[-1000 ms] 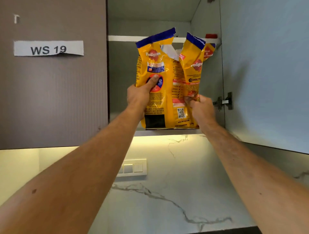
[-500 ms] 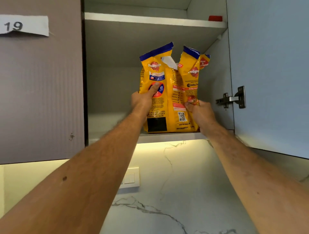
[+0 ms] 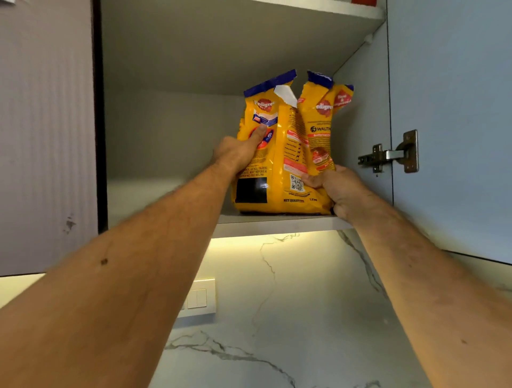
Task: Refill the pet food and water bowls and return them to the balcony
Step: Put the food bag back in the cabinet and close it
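Note:
A yellow pet food bag (image 3: 288, 155) with a torn blue top stands upright on the lower shelf (image 3: 277, 221) of an open wall cabinet, at its right side. My left hand (image 3: 238, 155) grips the bag's left face, thumb pressed on the front. My right hand (image 3: 338, 188) holds the bag's lower right corner at the shelf's front edge. The bag's bottom rests on the shelf. No bowls are in view.
The open cabinet door (image 3: 454, 124) hangs on a metal hinge (image 3: 393, 155) at the right. A closed door (image 3: 44, 138) is at the left. An upper shelf (image 3: 318, 7) holds a red item (image 3: 363, 2). Below are a marble backsplash (image 3: 291, 304) and a wall switch plate (image 3: 198, 299).
The bag has gone deeper onto the lower shelf and now rests on it. Both hands stay on the bag. The view has shifted up and toward the cabinet.

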